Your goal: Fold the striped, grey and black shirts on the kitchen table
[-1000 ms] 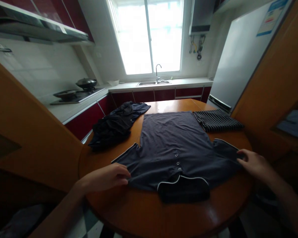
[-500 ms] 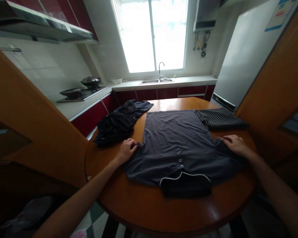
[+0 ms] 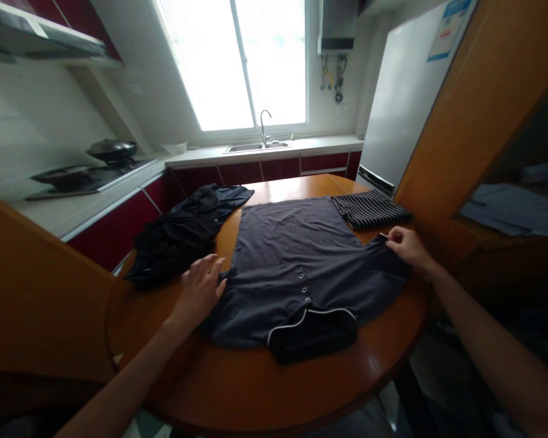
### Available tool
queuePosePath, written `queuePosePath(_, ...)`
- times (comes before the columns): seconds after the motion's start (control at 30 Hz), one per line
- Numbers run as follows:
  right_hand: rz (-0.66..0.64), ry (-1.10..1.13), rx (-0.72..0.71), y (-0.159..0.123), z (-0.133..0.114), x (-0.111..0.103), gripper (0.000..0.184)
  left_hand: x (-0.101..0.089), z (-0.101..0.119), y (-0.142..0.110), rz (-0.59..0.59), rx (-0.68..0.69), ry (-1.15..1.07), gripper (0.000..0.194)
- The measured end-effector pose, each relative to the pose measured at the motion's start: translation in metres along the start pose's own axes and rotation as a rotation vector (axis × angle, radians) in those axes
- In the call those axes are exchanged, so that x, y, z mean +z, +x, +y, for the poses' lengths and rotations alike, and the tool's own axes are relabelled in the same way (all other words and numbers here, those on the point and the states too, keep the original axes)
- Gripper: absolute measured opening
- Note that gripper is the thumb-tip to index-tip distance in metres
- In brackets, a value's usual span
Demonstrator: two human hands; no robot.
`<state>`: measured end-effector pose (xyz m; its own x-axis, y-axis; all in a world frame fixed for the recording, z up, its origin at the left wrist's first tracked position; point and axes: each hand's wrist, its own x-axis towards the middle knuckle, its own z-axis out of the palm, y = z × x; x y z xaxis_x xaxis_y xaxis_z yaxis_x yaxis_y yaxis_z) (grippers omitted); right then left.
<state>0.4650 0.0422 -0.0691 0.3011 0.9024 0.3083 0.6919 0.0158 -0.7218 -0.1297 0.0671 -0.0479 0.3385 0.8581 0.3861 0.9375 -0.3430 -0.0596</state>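
Lying spread on the wooden table (image 3: 274, 395), a dark grey polo shirt (image 3: 296, 243) has its white-piped collar (image 3: 313, 337) toward the person. Right hand (image 3: 406, 246): thumb and fingers pinch one sleeve's edge. Left hand (image 3: 201, 289): fingers bent at the opposite sleeve; whether they grip cloth cannot be told. Striped folded fabric (image 3: 369, 208) lies beside the hem; rumpled dark clothing (image 3: 178, 231) lies across from it.
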Motion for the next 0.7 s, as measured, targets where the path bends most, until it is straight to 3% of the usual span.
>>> queuePosePath(0.07,-0.039,-0.104,0.051,-0.004,0.005,0.002,0.009,-0.004,0.016,-0.001,-0.022,0.159,-0.13,0.035)
queuePosePath(0.13,-0.102,-0.263,0.13,-0.009,0.004,0.005,0.009,-0.006,0.032,-0.003,-0.127,0.337,-0.294,0.031)
queuePosePath(0.2,-0.068,-0.466,0.148,-0.016,-0.006,0.01,0.006,-0.008,0.045,-0.006,-0.232,0.448,-0.413,0.028)
queuePosePath(0.3,0.102,-0.671,-0.023,-0.03,-0.04,0.018,0.015,-0.021,0.054,-0.01,-0.291,0.465,-0.495,0.023)
queuePosePath(0.33,0.09,-0.66,-0.111,-0.035,-0.054,0.02,0.018,-0.028,0.054,-0.012,-0.321,0.471,-0.516,0.021)
queuePosePath(0.37,0.013,-0.603,-0.212,-0.041,-0.067,0.02,0.019,-0.035,0.054,-0.014,-0.37,0.491,-0.535,0.021)
queuePosePath(0.43,-0.272,-0.404,-0.397,-0.055,-0.089,0.015,0.017,-0.05,0.051,-0.02,-0.493,0.55,-0.554,0.025)
queuePosePath(0.53,-0.682,-0.158,-0.431,-0.08,-0.103,0.0,0.019,-0.062,0.045,-0.032,-0.602,0.6,-0.533,0.039)
queuePosePath(0.6,-0.823,-0.098,-0.374,-0.098,-0.102,-0.008,0.025,-0.06,0.042,-0.039,-0.603,0.594,-0.528,0.028)
queuePosePath(0.67,-0.856,-0.096,-0.358,-0.114,-0.099,-0.008,0.028,-0.054,0.04,-0.043,-0.583,0.587,-0.547,0.01)
queuePosePath(0.7,-0.845,-0.104,-0.371,-0.121,-0.097,-0.005,0.023,-0.051,0.039,-0.043,-0.575,0.584,-0.563,0.01)
